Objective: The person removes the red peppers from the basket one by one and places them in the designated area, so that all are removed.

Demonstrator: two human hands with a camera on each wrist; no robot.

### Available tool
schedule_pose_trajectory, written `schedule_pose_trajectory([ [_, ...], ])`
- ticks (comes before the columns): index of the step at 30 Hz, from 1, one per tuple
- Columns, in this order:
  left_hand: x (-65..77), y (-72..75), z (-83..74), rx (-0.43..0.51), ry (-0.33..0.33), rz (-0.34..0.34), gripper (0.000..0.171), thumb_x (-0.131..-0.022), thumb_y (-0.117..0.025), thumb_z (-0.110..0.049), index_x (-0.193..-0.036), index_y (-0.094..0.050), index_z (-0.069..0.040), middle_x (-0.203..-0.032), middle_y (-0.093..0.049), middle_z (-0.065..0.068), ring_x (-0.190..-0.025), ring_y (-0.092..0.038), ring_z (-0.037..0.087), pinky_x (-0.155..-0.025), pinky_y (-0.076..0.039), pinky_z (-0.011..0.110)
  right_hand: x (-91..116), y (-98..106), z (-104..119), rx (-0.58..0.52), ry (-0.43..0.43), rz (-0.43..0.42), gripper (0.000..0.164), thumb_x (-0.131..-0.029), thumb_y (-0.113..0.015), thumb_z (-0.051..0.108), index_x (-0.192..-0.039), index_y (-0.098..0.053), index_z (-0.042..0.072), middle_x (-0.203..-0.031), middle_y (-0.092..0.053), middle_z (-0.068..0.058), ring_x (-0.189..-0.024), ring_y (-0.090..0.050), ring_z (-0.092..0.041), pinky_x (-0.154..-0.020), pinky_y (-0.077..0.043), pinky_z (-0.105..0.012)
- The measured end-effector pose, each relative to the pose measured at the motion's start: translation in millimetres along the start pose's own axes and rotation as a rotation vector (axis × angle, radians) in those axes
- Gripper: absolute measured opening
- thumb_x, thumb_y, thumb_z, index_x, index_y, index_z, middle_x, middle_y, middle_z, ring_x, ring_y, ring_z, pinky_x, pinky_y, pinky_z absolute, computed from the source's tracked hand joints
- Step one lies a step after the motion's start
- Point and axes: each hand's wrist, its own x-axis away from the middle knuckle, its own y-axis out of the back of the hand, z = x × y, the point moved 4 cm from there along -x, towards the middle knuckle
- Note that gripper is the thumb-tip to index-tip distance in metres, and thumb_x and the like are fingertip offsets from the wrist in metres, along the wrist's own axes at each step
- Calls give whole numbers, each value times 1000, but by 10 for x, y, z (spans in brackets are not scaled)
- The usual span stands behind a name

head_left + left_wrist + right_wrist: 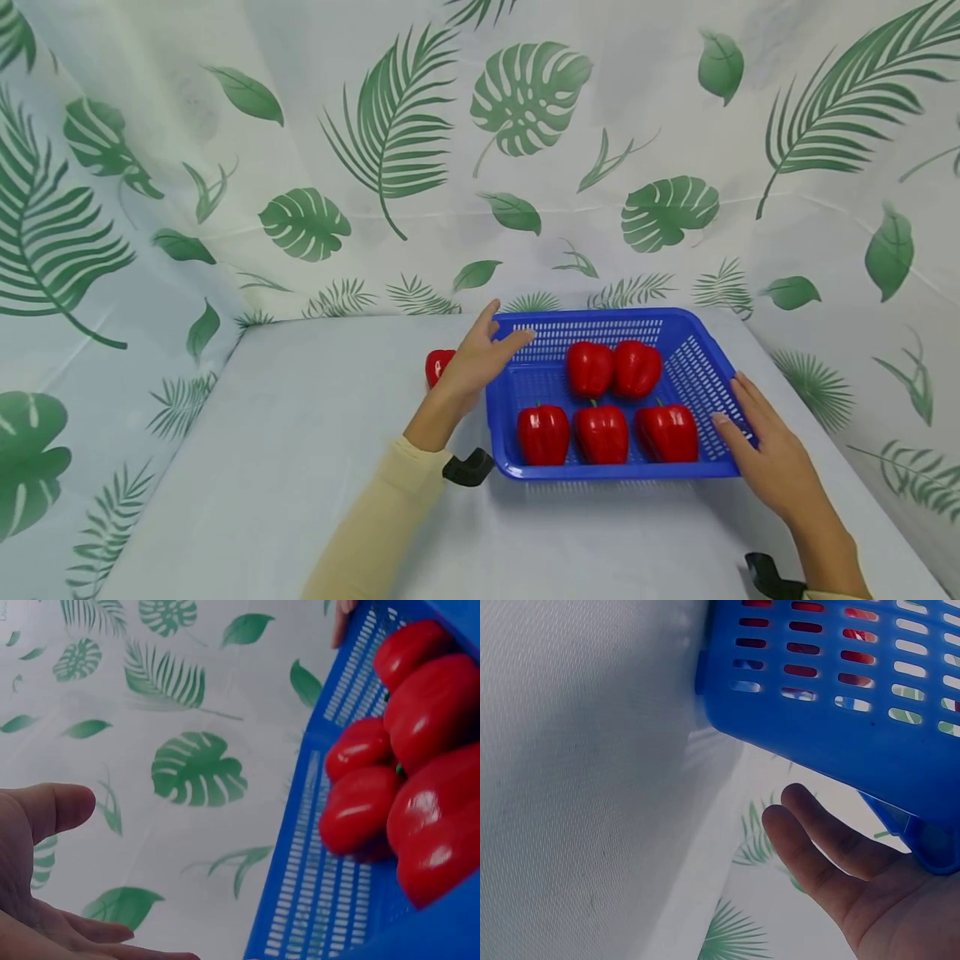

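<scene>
A blue slotted basket (615, 472) stands on the table with several red bell peppers (602, 435) inside. At its left end my left hand (480, 362) has thumb and fingers spread wide; the left wrist view shows this hand (37, 877) apart from the basket wall (300, 847). My right hand (780, 462) is at the right rim, its thumb over the rim and its fingers outside. In the right wrist view those fingers (817, 862) are straight beside the basket wall (817, 742), while the thumb is hidden behind the rim.
Another red bell pepper (437, 367) lies on the table left of the basket, partly hidden by my left hand. A white cloth covers the table (262, 467). Behind it hangs a white curtain (435, 275) with green leaf prints.
</scene>
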Motion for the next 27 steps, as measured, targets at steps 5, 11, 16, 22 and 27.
schedule_pose_trajectory([
  [5, 57, -159, -9, 28, 22, -17, 87, -102, -70, -34, -172, -22, -17, -170, -34, 18, -154, -34, 44, -117, -36, 68, -6, 14, -7, -5, 8, -4, 74, -113, -48, 35, -169, -16, 1, -174, -13, -28, -152, -17, -62, -98, -29, -88],
  [11, 120, -312, 19, 30, 59, -63, 87, -102, -70, -35, -172, -23, -16, -167, -38, 16, -151, -39, 43, -116, -37, 69, -4, 0, -17, -13, 6, -1, 74, -113, -49, 35, -170, -15, 2, -174, -13, -28, -153, -16, -61, -99, -28, -87],
  [16, 133, -426, 90, 41, 93, -72, 88, -101, -70, -34, -172, -22, -13, -172, -31, 16, -155, -33, 44, -117, -35, 67, 2, -4, -30, -1, -5, 2, 74, -113, -48, 36, -170, -15, 2, -174, -13, -27, -153, -17, -61, -98, -30, -87],
  [22, 150, -522, 192, 3, 136, -84, 87, -100, -71, -31, -171, -25, -9, -176, -21, 16, -160, -20, 44, -120, -28, 69, 8, -1, -22, -8, -2, -2, 74, -113, -49, 35, -170, -15, 3, -174, -13, -27, -153, -17, -61, -98, -30, -88],
  [27, 154, -586, 285, -40, 187, -68, 86, -100, -72, -29, -169, -28, -4, -173, -27, 19, -157, -28, 46, -118, -31, 70, 5, -3, -23, -8, 3, -5, 74, -112, -48, 36, -170, -15, 2, -174, -13, -27, -153, -17, -61, -98, -29, -88],
])
